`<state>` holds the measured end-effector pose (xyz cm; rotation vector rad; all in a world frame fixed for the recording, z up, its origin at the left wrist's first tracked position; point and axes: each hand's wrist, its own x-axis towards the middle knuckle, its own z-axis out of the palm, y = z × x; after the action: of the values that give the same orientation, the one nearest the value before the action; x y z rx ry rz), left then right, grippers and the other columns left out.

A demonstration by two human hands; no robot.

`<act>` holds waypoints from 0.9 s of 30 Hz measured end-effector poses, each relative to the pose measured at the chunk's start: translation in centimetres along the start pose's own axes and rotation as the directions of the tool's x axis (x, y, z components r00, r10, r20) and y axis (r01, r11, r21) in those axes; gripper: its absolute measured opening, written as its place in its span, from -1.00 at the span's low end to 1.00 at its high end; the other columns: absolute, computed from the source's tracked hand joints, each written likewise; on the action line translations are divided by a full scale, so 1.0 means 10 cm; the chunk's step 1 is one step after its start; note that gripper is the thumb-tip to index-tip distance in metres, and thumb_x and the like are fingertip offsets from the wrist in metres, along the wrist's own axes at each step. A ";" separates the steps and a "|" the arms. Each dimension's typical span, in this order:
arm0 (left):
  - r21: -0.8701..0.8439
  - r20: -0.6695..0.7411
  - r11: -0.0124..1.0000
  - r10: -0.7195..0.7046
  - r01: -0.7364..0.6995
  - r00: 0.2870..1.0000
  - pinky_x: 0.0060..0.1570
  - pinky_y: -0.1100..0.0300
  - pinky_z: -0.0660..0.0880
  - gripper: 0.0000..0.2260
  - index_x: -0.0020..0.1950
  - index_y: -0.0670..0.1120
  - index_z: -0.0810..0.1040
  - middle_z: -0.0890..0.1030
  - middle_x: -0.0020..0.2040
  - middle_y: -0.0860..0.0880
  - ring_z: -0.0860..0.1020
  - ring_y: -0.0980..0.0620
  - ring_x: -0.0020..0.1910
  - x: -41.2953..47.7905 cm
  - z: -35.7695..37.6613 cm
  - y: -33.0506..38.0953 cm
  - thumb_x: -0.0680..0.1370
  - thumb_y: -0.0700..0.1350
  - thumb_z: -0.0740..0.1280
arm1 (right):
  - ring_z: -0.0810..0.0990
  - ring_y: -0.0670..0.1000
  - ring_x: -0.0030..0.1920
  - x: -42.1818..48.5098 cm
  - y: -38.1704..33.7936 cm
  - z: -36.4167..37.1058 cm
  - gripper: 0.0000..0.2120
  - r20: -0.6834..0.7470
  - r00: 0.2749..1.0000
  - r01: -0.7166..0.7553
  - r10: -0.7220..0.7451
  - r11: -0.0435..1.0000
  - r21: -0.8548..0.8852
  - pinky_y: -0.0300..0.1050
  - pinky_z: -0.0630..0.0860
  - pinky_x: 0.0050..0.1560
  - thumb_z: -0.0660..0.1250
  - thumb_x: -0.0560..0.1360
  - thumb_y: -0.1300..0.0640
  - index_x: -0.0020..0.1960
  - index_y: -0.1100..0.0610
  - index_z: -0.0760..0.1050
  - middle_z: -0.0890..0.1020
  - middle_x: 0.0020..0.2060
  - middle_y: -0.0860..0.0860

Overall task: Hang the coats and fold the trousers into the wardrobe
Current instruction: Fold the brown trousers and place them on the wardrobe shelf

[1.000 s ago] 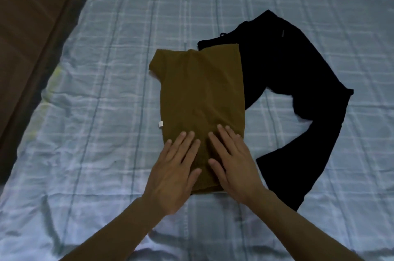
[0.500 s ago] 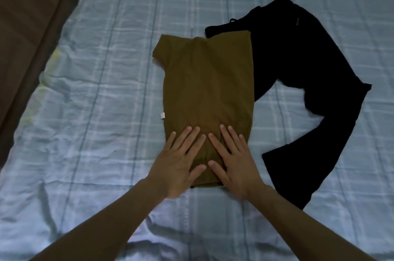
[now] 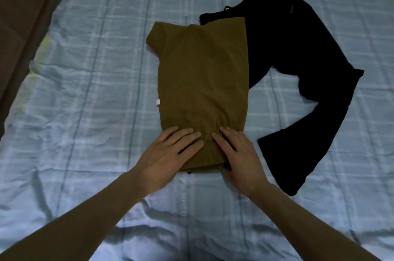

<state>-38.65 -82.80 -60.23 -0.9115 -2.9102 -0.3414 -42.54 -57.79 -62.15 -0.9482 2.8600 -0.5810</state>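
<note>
Folded olive-brown trousers (image 3: 202, 81) lie in a tidy rectangle in the middle of the bed, a small white tag at their left edge. My left hand (image 3: 168, 154) and my right hand (image 3: 238, 154) rest flat, palms down, on the near end of the fold, fingers apart. Black trousers (image 3: 298, 64) lie unfolded to the right, bent in an arc, their waist partly under the brown pair's far right corner.
A pale blue checked bedsheet (image 3: 89, 90) covers the bed, wrinkled near me. A brown wooden panel (image 3: 23, 15) runs along the bed's left edge.
Both hands have slid back toward me along the brown trousers and apart, now at the near hem. The view has shifted slightly.
</note>
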 end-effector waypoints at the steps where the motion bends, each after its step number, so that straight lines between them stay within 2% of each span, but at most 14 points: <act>1: -0.024 -0.028 1.000 0.005 -0.006 1.000 0.41 -0.01 0.22 -0.49 0.39 -0.12 0.51 0.52 0.38 -0.13 0.48 -0.12 0.35 0.03 0.00 -0.01 0.42 -0.26 0.24 | 0.46 0.20 0.34 0.02 0.00 0.00 -0.13 -0.029 1.000 -0.012 0.012 1.000 0.009 0.18 0.43 0.32 0.55 0.13 0.35 0.42 0.13 0.43 0.50 0.34 0.16; 2: -0.052 -0.057 0.999 0.003 -0.006 0.998 0.38 0.01 0.24 -0.50 0.33 -0.13 0.55 0.57 0.31 -0.14 0.50 -0.10 0.29 0.05 -0.02 -0.03 0.40 -0.28 0.18 | 0.51 0.20 0.27 0.05 0.00 -0.02 -0.18 -0.054 0.998 -0.023 0.024 0.999 0.028 0.16 0.49 0.25 0.52 0.10 0.41 0.36 0.15 0.49 0.54 0.28 0.16; 4: -0.146 -0.121 0.989 -0.031 0.013 0.992 0.32 0.06 0.28 -0.52 0.25 -0.12 0.57 0.63 0.17 -0.13 0.49 -0.05 0.17 0.07 -0.05 -0.09 0.36 -0.25 0.16 | 0.58 0.19 0.15 0.12 0.02 -0.11 -0.31 -0.061 0.998 -0.029 0.034 0.996 0.086 0.12 0.57 0.12 0.45 0.14 0.41 0.28 0.17 0.55 0.59 0.19 0.13; 6: -0.298 -0.168 0.951 -0.141 0.086 0.976 0.26 0.16 0.32 -0.60 0.22 -0.07 0.53 0.65 0.10 -0.10 0.49 -0.01 0.10 0.07 -0.12 -0.12 0.40 -0.23 0.23 | 0.61 0.14 0.08 0.17 0.05 -0.23 -0.42 -0.018 0.999 -0.030 0.033 0.989 0.145 0.08 0.60 0.03 0.43 0.25 0.36 0.26 0.14 0.56 0.60 0.15 0.08; 8: -0.460 -0.153 0.865 -0.300 0.200 0.942 0.18 0.20 0.42 -0.64 0.20 -0.03 0.55 0.66 0.06 -0.02 0.52 0.07 0.05 0.10 -0.20 -0.11 0.43 -0.29 0.38 | 0.62 0.10 0.05 0.21 0.05 -0.36 -0.49 -0.018 0.998 -0.061 0.066 0.977 0.205 0.05 0.61 0.01 0.46 0.33 0.34 0.26 0.11 0.54 0.60 0.12 0.04; 9: -0.524 -0.119 0.811 -0.372 0.260 0.921 0.12 0.16 0.50 -0.62 0.18 -0.01 0.57 0.66 0.03 0.03 0.54 0.11 0.01 0.14 -0.24 -0.11 0.43 -0.32 0.44 | 0.63 0.08 0.03 0.23 0.04 -0.41 -0.52 -0.039 0.994 -0.087 0.099 0.967 0.240 0.03 0.61 0.00 0.47 0.36 0.34 0.25 0.11 0.54 0.60 0.10 0.03; 12: -0.650 -0.063 0.673 -0.511 0.353 0.857 -0.06 0.11 0.56 -0.66 0.14 -0.02 0.59 0.65 -0.06 0.12 0.61 0.13 -0.09 0.25 -0.34 -0.12 0.45 -0.33 0.48 | 0.62 -0.05 -0.06 0.33 -0.01 -0.55 -0.62 -0.081 0.974 -0.168 0.213 0.910 0.379 -0.13 0.57 -0.03 0.46 0.43 0.30 0.21 0.09 0.51 0.63 -0.01 -0.05; 14: -0.693 -0.084 0.625 -0.564 0.359 0.822 -0.11 0.17 0.56 -0.70 0.13 -0.06 0.59 0.63 -0.08 0.12 0.61 0.11 -0.12 0.33 -0.40 -0.16 0.47 -0.32 0.47 | 0.62 -0.12 -0.09 0.43 -0.02 -0.63 -0.67 -0.085 0.964 -0.184 0.253 0.858 0.479 -0.20 0.55 -0.06 0.45 0.46 0.29 0.17 0.08 0.48 0.62 -0.08 -0.09; 17: -0.675 -0.146 0.647 -0.589 0.355 0.795 -0.20 0.30 0.50 -0.71 0.12 -0.09 0.57 0.57 -0.06 0.07 0.56 0.13 -0.13 0.47 -0.50 -0.23 0.46 -0.32 0.48 | 0.61 -0.16 -0.08 0.63 0.02 -0.72 -0.66 -0.128 0.949 -0.173 0.287 0.817 0.550 -0.33 0.49 -0.05 0.47 0.45 0.31 0.15 0.08 0.48 0.61 -0.08 -0.12; 20: -0.654 -0.174 0.658 -0.610 0.372 0.773 -0.13 0.41 0.43 -0.68 0.10 -0.13 0.57 0.56 -0.04 0.04 0.54 0.17 -0.08 0.67 -0.59 -0.39 0.42 -0.39 0.46 | 0.62 -0.17 -0.05 0.93 0.09 -0.83 -0.63 -0.149 0.933 -0.176 0.328 0.776 0.606 -0.37 0.49 -0.03 0.48 0.44 0.31 0.15 0.05 0.47 0.62 -0.08 -0.14; 24: -0.709 -0.139 0.552 -0.719 0.439 0.681 -0.07 0.28 0.52 -0.69 0.08 -0.09 0.55 0.62 -0.06 0.03 0.58 0.14 -0.07 1.04 -0.70 -0.67 0.43 -0.39 0.44 | 0.61 -0.19 0.00 1.40 0.21 -0.96 -0.62 -0.154 0.922 -0.161 0.356 0.712 0.683 -0.40 0.48 0.01 0.49 0.45 0.29 0.20 0.07 0.47 0.61 -0.04 -0.18; 27: -0.747 -0.120 0.474 -0.785 0.465 0.607 -0.12 0.37 0.50 -0.73 0.10 -0.08 0.54 0.64 -0.09 0.10 0.59 0.22 -0.12 1.35 -0.81 -0.92 0.47 -0.32 0.46 | 0.60 -0.22 0.04 1.79 0.31 -1.08 -0.58 -0.151 0.919 -0.158 0.366 0.688 0.708 -0.37 0.50 0.07 0.48 0.47 0.25 0.26 0.06 0.45 0.61 0.01 -0.18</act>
<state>-54.96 -84.59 -52.27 0.3712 -2.5033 -1.4816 -60.76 -62.45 -52.42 -0.3242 2.5264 -1.6904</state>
